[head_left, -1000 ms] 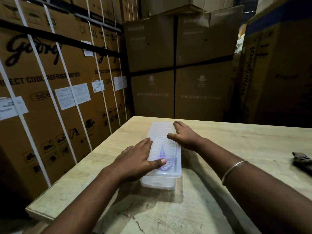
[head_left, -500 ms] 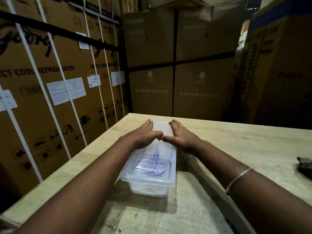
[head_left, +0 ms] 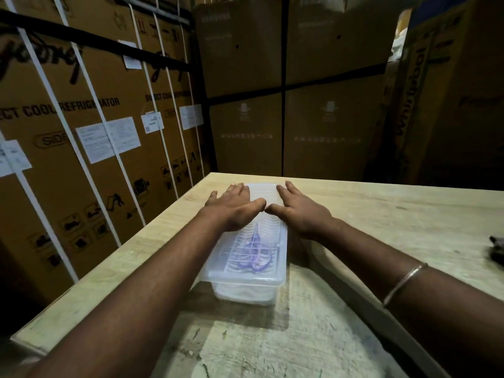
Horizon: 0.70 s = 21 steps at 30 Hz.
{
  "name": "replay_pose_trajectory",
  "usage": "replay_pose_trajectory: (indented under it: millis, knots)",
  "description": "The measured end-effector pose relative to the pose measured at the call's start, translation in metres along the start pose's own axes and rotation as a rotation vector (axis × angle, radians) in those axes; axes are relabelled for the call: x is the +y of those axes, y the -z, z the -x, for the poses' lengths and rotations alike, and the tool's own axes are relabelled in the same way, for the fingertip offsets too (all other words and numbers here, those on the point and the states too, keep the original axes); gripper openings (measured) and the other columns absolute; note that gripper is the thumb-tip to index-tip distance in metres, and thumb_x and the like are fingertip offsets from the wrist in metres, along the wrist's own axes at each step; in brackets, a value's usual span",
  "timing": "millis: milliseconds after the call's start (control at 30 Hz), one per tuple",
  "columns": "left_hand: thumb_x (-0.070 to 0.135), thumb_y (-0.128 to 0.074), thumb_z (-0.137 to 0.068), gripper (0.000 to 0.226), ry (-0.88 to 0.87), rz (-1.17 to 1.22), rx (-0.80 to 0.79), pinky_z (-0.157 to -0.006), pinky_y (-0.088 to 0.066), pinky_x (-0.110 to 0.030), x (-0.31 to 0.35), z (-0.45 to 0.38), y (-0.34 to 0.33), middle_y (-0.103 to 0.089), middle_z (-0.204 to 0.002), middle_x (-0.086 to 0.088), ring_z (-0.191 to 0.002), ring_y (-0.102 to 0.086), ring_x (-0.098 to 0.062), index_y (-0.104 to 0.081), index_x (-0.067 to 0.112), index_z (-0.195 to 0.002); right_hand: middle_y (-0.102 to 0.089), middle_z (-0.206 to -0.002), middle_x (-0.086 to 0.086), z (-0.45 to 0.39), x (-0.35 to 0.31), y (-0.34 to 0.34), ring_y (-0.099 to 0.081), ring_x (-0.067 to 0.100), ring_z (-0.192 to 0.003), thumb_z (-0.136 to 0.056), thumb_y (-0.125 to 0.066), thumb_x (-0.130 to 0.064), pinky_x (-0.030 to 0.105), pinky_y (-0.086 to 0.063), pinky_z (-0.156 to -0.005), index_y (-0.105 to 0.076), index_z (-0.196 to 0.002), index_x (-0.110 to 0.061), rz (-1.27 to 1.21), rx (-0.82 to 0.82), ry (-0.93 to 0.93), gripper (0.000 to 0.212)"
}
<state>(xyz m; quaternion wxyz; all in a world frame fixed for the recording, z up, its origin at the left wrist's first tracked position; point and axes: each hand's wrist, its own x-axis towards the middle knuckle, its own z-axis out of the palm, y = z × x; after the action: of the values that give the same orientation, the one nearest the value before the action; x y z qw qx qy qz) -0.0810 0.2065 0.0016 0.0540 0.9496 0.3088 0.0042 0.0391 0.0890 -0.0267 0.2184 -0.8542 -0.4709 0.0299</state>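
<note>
Both hands flat, fingers straight: left hand point(head_left: 231, 207) and right hand point(head_left: 298, 211) press the lid point(head_left: 261, 196). Clear box point(head_left: 245, 285) sits on worktop point(head_left: 381, 214), thumbs nearly touching.

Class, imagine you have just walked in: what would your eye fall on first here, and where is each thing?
First comes the clear lidded box in the middle of the wooden table, with something purple showing through its lid. The left hand and right hand rest flat on its far end, thumbs nearly meeting. Tall strapped cartons wall the table in at the left and behind.
</note>
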Motion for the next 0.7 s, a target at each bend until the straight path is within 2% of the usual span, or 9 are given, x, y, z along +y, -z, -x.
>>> replay_pose_trajectory:
  millis: [100,167,233,433,567,700]
  knots:
    - [0.058,-0.019,-0.096,0.074,0.009,-0.013,-0.007,-0.121,-0.006,-0.053,-0.001,0.000,-0.001,0.001,-0.167,-0.001,-0.153,0.002,-0.017,-0.007,0.019,-0.158,-0.001,-0.165,0.000,0.031,-0.008,0.002,-0.021,0.022,-0.148,-0.089,-0.042,-0.068,0.043,-0.029,-0.114,-0.021,-0.154,-0.021,-0.061,0.031,0.043,0.082]
    - [0.058,-0.020,-0.096,0.075,0.007,0.006,-0.014,-0.120,-0.006,-0.052,-0.003,0.000,0.000,0.002,-0.167,0.000,-0.153,0.002,-0.016,-0.007,0.020,-0.159,0.006,-0.165,-0.002,0.064,-0.017,0.003,-0.007,0.017,-0.151,-0.080,-0.048,-0.073,0.038,-0.015,-0.119,-0.015,-0.155,-0.024,-0.193,-0.081,0.129,0.095]
    - [0.058,-0.021,-0.096,0.075,0.005,0.010,-0.011,-0.120,-0.005,-0.051,-0.002,0.001,0.002,0.002,-0.167,0.000,-0.153,0.002,-0.016,-0.007,0.020,-0.159,0.012,-0.164,-0.004,0.089,-0.024,0.003,0.004,0.012,-0.151,-0.073,-0.047,-0.077,0.038,-0.008,-0.122,-0.007,-0.156,-0.026,-0.227,-0.143,0.168,0.105]
    - [0.059,-0.023,-0.096,0.075,-0.007,-0.004,0.024,-0.119,-0.007,-0.052,0.001,0.004,0.000,-0.001,-0.167,-0.002,-0.153,-0.001,-0.018,-0.010,0.019,-0.158,0.016,-0.163,-0.011,0.106,-0.028,-0.004,0.002,0.007,-0.150,-0.069,-0.044,-0.083,0.040,-0.015,-0.121,-0.003,-0.156,-0.029,-0.248,-0.088,0.157,0.110]
    - [0.059,-0.023,-0.096,0.075,-0.014,-0.015,0.039,-0.119,-0.009,-0.052,0.001,0.001,-0.003,-0.002,-0.167,-0.002,-0.153,-0.002,-0.019,-0.011,0.019,-0.158,0.014,-0.162,-0.017,0.103,-0.022,-0.009,-0.004,0.005,-0.149,-0.066,-0.033,-0.088,0.039,-0.023,-0.117,-0.005,-0.155,-0.030,-0.230,-0.063,0.177,0.109]
    - [0.059,-0.022,-0.098,0.073,-0.018,-0.039,0.050,-0.118,-0.012,-0.053,-0.001,-0.002,-0.006,0.000,-0.167,0.000,-0.153,0.001,-0.018,-0.010,0.021,-0.159,0.011,-0.164,-0.013,0.102,-0.019,-0.012,0.003,0.005,-0.149,-0.075,-0.033,-0.084,0.036,-0.018,-0.118,-0.006,-0.155,-0.030,-0.217,-0.025,0.223,0.100]
